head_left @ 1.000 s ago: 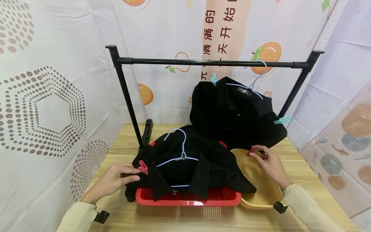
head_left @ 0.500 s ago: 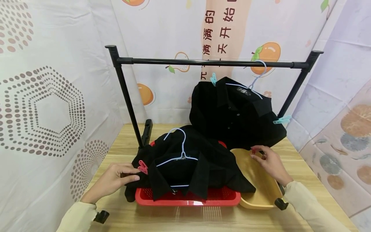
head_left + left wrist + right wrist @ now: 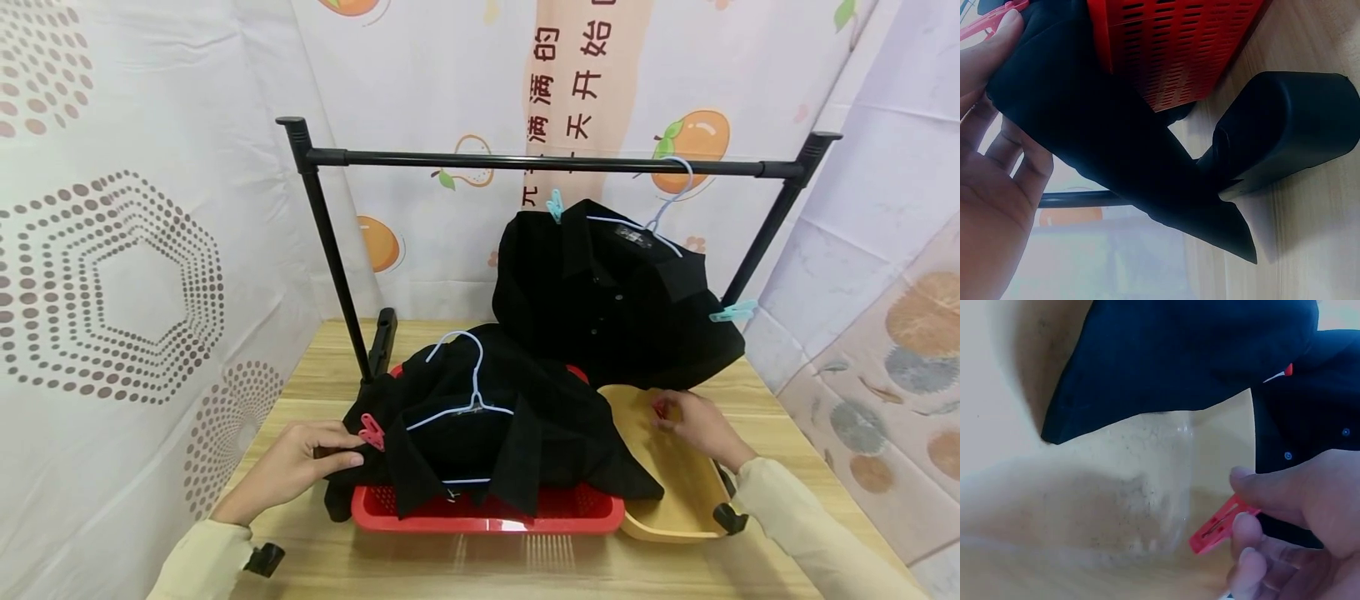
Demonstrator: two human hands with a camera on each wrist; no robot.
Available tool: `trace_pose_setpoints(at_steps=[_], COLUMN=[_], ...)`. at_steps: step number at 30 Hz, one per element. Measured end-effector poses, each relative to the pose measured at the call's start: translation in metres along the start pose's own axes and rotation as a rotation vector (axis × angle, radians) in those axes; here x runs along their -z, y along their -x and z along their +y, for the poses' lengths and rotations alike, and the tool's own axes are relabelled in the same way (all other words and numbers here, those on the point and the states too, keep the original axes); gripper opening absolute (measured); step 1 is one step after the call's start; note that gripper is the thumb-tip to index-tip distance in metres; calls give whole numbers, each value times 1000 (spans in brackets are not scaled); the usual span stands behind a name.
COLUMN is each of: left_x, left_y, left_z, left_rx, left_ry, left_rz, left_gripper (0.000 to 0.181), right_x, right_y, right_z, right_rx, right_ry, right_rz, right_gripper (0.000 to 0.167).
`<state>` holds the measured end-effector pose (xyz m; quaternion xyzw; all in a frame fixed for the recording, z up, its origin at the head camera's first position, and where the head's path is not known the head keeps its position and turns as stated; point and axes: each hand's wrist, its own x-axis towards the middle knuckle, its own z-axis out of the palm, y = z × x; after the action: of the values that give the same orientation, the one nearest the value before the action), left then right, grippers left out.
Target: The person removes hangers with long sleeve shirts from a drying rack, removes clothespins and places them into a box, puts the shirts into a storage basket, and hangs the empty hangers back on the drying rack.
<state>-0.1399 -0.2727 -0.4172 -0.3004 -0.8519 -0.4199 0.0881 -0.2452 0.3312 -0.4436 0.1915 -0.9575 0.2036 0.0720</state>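
Observation:
My left hand pinches the left shoulder of a black shirt, thumb in front and fingers behind the cloth. Beside my fingertips, a pink clothespin sits on that shoulder. A pale blue hanger is inside the shirt's collar, its hook pointing up. The shirt lies over a red basket, and one sleeve droops past the basket wall in the left wrist view. Over the yellow basin, my right hand holds a red clothespin between thumb and fingers.
A black rack stands behind the basket. From its bar hangs another black shirt on a blue hanger, with teal clothespins at both shoulders. The rack's left foot rests on the wooden table near the basket.
My right hand has moved slightly down and right over the basin with the red clothespin, its fingers turning more inward. The left hand and the shirt it grips stay put.

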Motion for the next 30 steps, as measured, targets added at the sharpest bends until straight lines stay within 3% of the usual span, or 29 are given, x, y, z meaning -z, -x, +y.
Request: trace_pose_setpoints(at_steps=[6,20,30], left_x=[-1,0,0], left_y=[1,0,1], left_z=[-2,-1,1], left_rx=[-7,16,41], left_ry=[9,-4,-2], left_rz=[0,-6,-1], left_gripper=[21,20,21], right_x=[-1,-9,-13], right_y=[-1,0,-1], right_z=[2,0,-2], right_rx=[12,-43,-28], right_ry=[51,162,252], right_rz=[-75,-117,-129], right_gripper=[24,15,20])
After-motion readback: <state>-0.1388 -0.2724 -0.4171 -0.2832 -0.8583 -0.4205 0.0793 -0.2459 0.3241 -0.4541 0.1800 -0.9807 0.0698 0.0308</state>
